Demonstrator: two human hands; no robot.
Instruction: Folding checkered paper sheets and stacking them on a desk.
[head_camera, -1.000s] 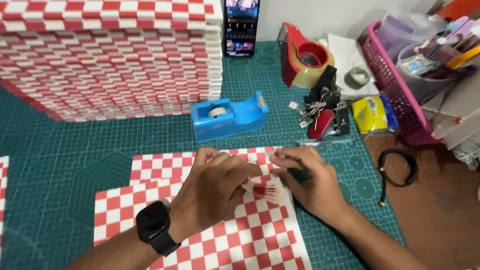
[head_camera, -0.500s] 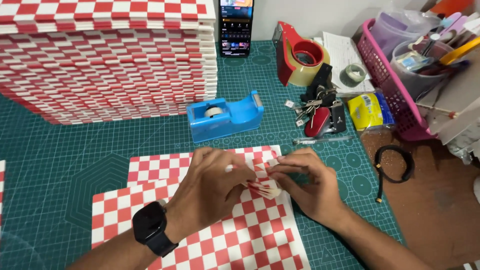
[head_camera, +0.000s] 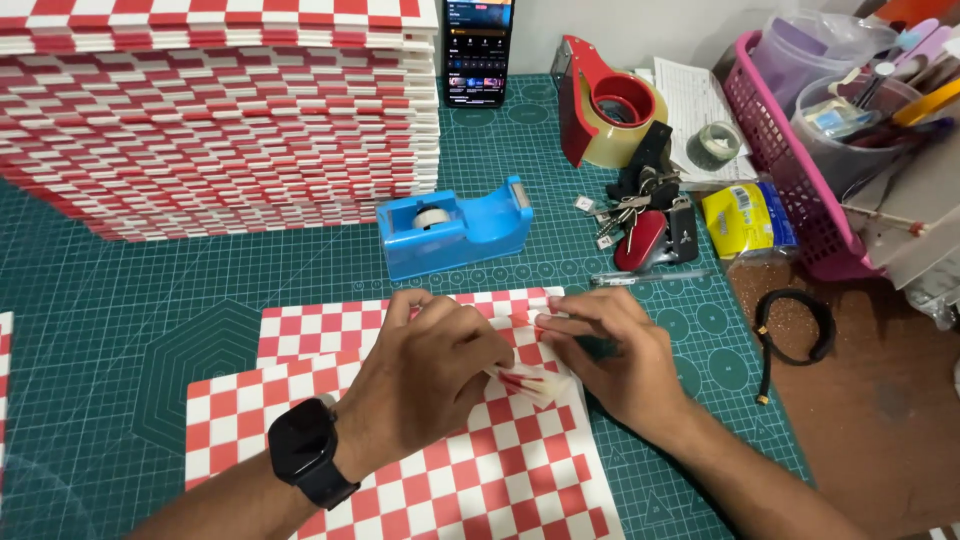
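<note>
hands little moved | left hand (head_camera: 425, 375), right hand (head_camera: 610, 355) pinch checkered paper (head_camera: 480, 470) | fold half-hidden

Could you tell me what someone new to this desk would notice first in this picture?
Probably the tall stack of red-and-white checked sheets at the back left of the green cutting mat. Next, the left hand and right hand meet at the front over a checked sheet, pinching a small folded piece between them. Just behind them sits a blue tape dispenser.

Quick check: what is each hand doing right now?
Left hand: fingers pinched on the checkered paper.
Right hand: fingers pressing the same paper's folded corner.
</note>
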